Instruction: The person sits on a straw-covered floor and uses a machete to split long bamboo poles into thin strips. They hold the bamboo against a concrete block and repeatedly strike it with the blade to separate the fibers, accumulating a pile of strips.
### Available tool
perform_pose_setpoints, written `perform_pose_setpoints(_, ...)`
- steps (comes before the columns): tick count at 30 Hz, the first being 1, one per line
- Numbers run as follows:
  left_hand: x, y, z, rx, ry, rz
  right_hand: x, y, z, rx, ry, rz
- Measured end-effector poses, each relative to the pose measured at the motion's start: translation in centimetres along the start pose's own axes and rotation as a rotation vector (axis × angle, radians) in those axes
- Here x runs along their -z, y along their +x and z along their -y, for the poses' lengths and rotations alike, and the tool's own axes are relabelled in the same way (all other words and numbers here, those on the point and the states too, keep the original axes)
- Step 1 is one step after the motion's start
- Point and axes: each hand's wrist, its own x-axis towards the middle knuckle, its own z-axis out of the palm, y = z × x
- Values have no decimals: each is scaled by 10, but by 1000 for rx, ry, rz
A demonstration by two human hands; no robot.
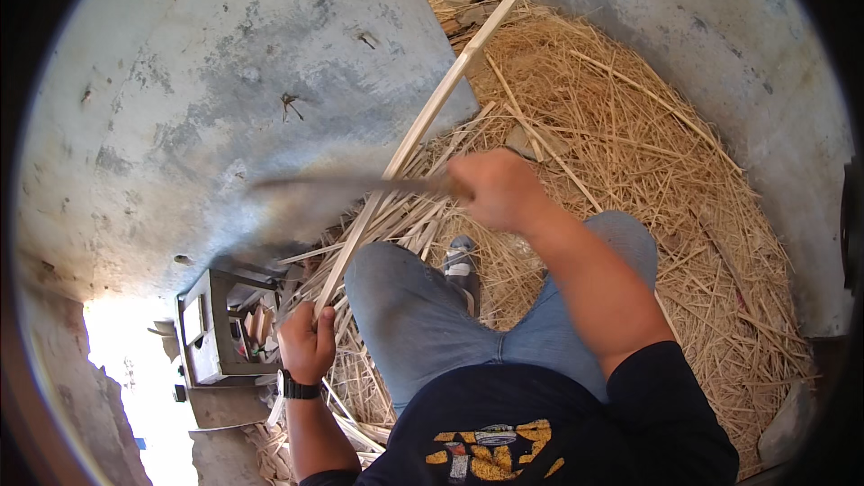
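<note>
The left hand (307, 342) closes on the lower end of a long wooden strip (423, 121) slanting up and right. Loose thin strips (421, 232) lie split beneath it; how much of the held piece is worked cannot be determined. It is pale and narrow. A motion-blurred blade (328, 183) crosses it, handle clenched in the right hand (499, 189).

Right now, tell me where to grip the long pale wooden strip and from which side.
Probably grip the strip at its lower end, from the lower left, as the left hand does: the strip slants up and right, and the blurred tool in the right hand crosses it higher up.
</note>
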Motion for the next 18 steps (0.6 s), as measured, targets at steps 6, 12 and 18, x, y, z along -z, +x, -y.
perform_pose_setpoints(6, 13, -7, 11, -78, 61, -29, 22, 6, -17, -122, -81, -63)
perform_pose_setpoints(12, 13, -21, 20, -41, 34, -50, 10, 9, -46, -326, -23, -300)
perform_pose_setpoints(18, 7, -14, 9, 27, -81, -13, -12, 0, 0, 287, -168, -37)
